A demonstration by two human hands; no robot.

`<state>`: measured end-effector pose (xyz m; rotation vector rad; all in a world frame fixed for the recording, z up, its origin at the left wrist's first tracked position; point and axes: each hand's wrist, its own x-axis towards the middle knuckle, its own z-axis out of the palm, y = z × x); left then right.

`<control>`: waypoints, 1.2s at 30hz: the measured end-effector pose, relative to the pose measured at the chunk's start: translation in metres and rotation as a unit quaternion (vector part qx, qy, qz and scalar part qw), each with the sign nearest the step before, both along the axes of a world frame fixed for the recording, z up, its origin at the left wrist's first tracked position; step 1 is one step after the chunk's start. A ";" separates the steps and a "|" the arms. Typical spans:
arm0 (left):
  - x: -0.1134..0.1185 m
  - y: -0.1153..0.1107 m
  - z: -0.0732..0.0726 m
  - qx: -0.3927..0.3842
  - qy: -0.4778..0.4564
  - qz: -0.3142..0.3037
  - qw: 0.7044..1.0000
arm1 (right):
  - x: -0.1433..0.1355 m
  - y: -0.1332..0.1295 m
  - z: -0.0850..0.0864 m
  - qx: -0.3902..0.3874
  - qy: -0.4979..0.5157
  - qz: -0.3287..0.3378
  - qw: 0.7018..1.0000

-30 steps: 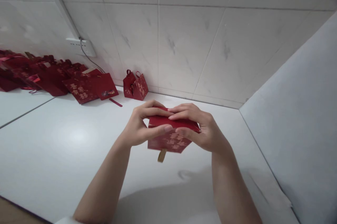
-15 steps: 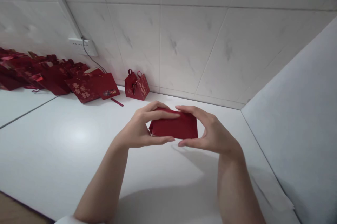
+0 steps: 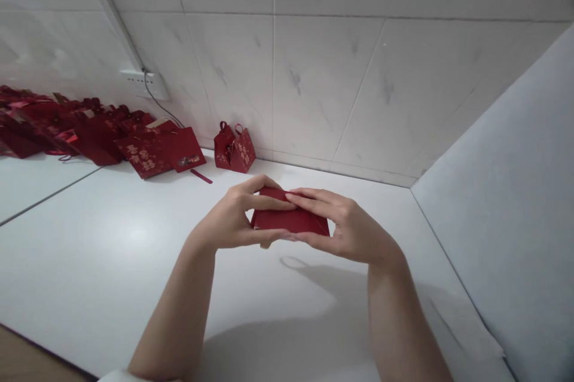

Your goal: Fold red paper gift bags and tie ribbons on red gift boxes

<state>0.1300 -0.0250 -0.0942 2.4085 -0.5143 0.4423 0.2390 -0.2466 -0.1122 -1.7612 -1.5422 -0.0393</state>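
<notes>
A small red paper gift box (image 3: 287, 222) is held above the white table, its plain red face turned up toward me. My left hand (image 3: 244, 214) grips its left part, thumb along the near edge and fingers over the top. On the other side my right hand (image 3: 341, 220) clasps it the same way, fingers lying across the top face. Both thumbs nearly meet at the near edge. A small yellowish bit shows under the box by my left thumb. The box's underside is hidden, and a loop shows in its shadow on the table.
Two finished-looking red boxes (image 3: 234, 149) with ribbon loops stand by the tiled wall. Further left lies a pile of red boxes and printed cards (image 3: 98, 137), with a red strip (image 3: 201, 176) beside it. A socket strip (image 3: 143, 84) with a cable is on the wall; a white panel (image 3: 515, 191) bounds the right.
My right hand has slid left over the box, its fingers now further across the top and close to the left fingers. The box has tilted and shifted slightly left.
</notes>
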 end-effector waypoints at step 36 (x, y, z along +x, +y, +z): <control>0.000 -0.010 0.004 0.007 0.047 0.008 0.999 | -0.001 -0.004 0.000 0.029 -0.027 -0.030 0.999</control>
